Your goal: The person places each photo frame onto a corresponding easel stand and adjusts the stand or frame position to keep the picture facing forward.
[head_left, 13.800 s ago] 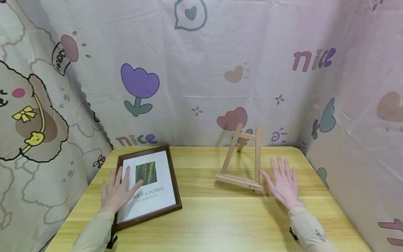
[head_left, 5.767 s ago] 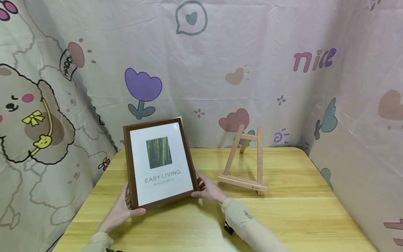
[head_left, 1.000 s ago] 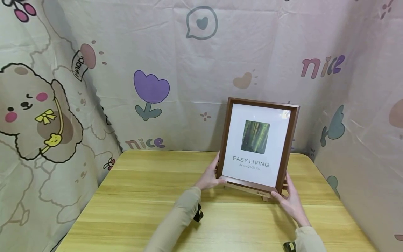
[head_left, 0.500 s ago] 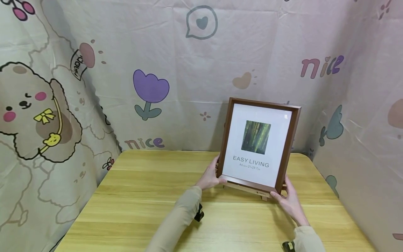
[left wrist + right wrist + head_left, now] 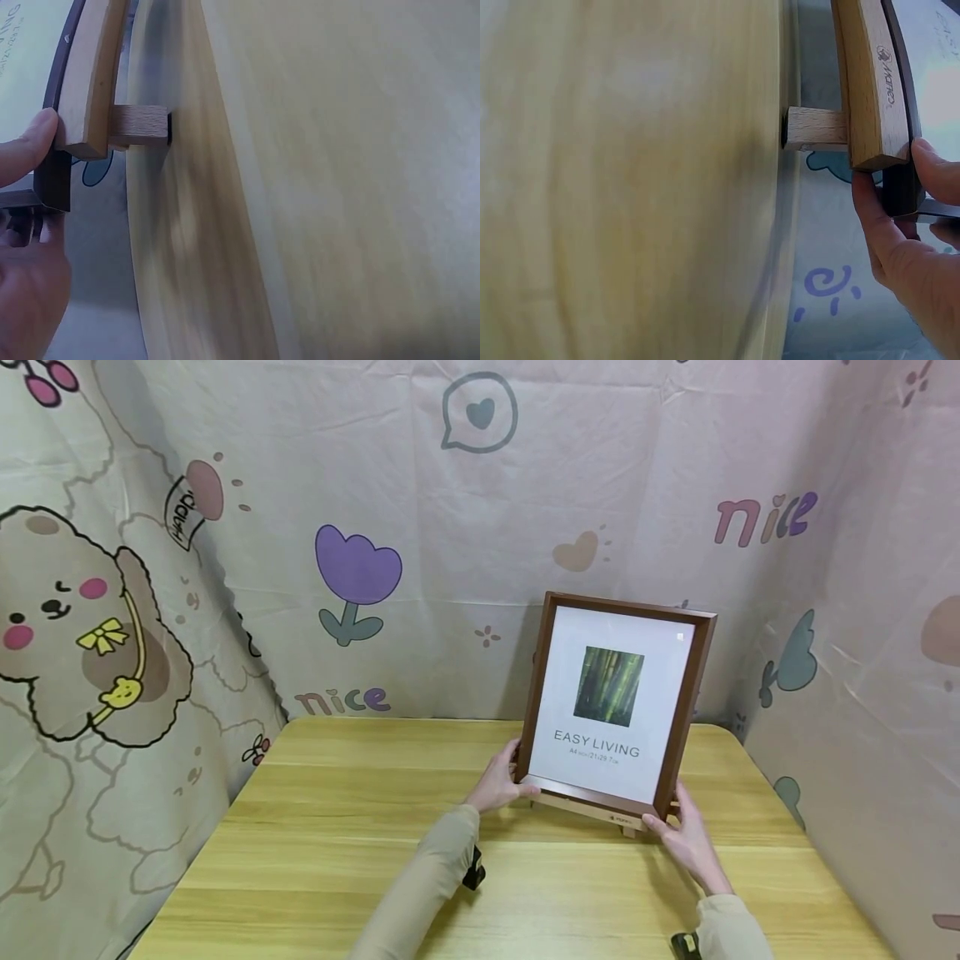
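A brown picture frame with a bamboo print stands leaning back on the ledge of a small wooden easel, hiding most of it. My left hand grips the frame's lower left corner, thumb in front and fingers behind. At the lower right corner, my right hand holds the frame the same way. In the left wrist view, the left thumb presses the frame's front edge beside the ledge. The right wrist view shows a right finger at the end of the ledge.
The wood-grain table extends to the left and in front of the easel. A patterned cloth hangs behind the table and along both sides.
The frame lay flat on the left under an open left hand; both hands lifted it and brought it right onto the easel. Over the last second, frame and hands have barely moved.
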A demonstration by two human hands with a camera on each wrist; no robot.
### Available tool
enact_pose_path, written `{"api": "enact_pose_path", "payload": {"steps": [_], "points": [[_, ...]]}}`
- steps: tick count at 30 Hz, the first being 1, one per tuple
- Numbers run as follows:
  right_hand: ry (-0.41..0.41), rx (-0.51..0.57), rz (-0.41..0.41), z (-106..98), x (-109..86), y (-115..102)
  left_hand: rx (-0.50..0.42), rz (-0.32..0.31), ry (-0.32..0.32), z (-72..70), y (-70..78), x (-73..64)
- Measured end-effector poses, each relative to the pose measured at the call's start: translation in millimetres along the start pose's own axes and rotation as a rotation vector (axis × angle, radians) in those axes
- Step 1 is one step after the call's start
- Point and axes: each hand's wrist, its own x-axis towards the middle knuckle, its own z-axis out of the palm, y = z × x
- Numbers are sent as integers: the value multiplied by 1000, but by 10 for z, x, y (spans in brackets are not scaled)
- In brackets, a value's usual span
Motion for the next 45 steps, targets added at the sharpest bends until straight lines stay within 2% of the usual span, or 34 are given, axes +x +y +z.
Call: {"api": "enact_pose_path", "payload": {"steps": [7, 13, 18, 30, 38, 45], "points": [[-13, 59, 6, 12, 6, 23, -45, -8, -36, 15, -60, -15], [3, 43, 10, 18, 22, 17, -107, -18, -53, 17, -84, -9], [6, 54, 15, 29, 38, 14, -86, -24, -47, 14, -89, -7], [-33, 116, 52, 33, 5, -17, -91, 20, -75, 19, -97, 20], [-53, 136, 68, 42, 20, -15, -77, -42, -76, 13, -73, -19], [-67, 117, 61, 63, 49, -19, -56, -56, -54, -11, -72, -68]]}}
